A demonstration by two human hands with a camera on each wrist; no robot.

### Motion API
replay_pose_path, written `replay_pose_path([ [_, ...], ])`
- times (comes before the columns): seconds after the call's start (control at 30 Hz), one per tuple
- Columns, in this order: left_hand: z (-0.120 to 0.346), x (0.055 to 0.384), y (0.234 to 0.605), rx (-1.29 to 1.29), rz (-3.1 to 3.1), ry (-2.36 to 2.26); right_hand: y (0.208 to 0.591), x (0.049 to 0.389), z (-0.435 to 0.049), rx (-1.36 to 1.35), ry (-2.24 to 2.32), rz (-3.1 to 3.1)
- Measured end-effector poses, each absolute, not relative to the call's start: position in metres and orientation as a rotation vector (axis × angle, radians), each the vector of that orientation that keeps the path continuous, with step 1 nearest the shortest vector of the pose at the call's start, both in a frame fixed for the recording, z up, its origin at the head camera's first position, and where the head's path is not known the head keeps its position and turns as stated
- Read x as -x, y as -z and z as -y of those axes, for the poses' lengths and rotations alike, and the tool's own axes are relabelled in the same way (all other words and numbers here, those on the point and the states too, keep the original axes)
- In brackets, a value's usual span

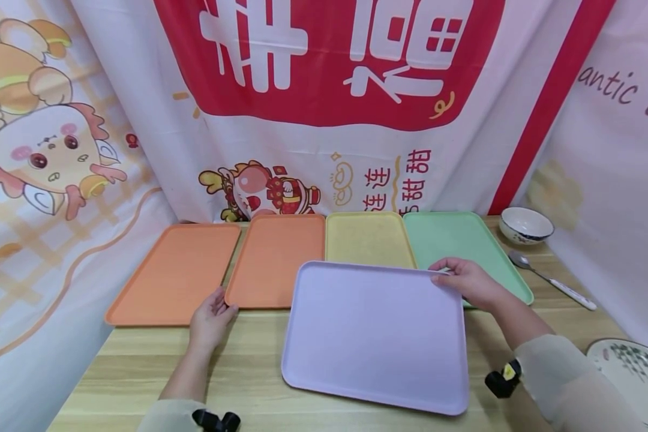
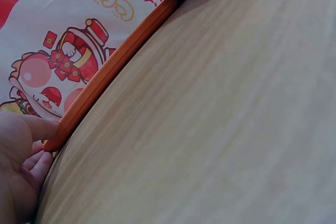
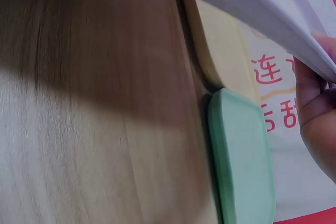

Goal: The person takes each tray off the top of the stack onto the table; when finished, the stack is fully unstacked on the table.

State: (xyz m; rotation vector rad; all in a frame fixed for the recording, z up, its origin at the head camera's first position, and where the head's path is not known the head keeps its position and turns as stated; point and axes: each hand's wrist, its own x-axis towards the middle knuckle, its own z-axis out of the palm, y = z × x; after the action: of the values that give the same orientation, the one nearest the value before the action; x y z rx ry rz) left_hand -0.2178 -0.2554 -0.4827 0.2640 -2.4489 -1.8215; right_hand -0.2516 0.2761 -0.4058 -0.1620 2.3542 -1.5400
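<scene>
My right hand (image 1: 467, 282) grips the far right corner of a lilac tray (image 1: 378, 336). In the right wrist view this tray (image 3: 252, 11) is raised above the table, and part of the right hand (image 3: 317, 114) shows at its edge. My left hand (image 1: 210, 318) pinches the near left corner of the middle orange tray (image 1: 281, 264), which lies on the table. The left wrist view shows the left hand's (image 2: 18, 156) thumb and fingers at that orange corner (image 2: 63, 129). The lilac tray overlaps the near parts of the yellow tray (image 1: 369, 240) and the green tray (image 1: 459, 246).
Another orange tray (image 1: 178, 270) lies at the far left of the wooden table (image 1: 248, 366). At the right are a patterned bowl (image 1: 526, 225), a spoon (image 1: 553, 282) with a white handle, and a plate (image 1: 634, 378). Printed cloth (image 1: 313, 138) hangs behind and at both sides.
</scene>
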Motion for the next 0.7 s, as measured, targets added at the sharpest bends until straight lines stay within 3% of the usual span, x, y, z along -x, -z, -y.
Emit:
replay_pose_path([
  [0.7,0.256,0.217,0.482,-0.274,2.462,1.799,0.44,0.242,-0.272,0.24,1.311,-2.397],
])
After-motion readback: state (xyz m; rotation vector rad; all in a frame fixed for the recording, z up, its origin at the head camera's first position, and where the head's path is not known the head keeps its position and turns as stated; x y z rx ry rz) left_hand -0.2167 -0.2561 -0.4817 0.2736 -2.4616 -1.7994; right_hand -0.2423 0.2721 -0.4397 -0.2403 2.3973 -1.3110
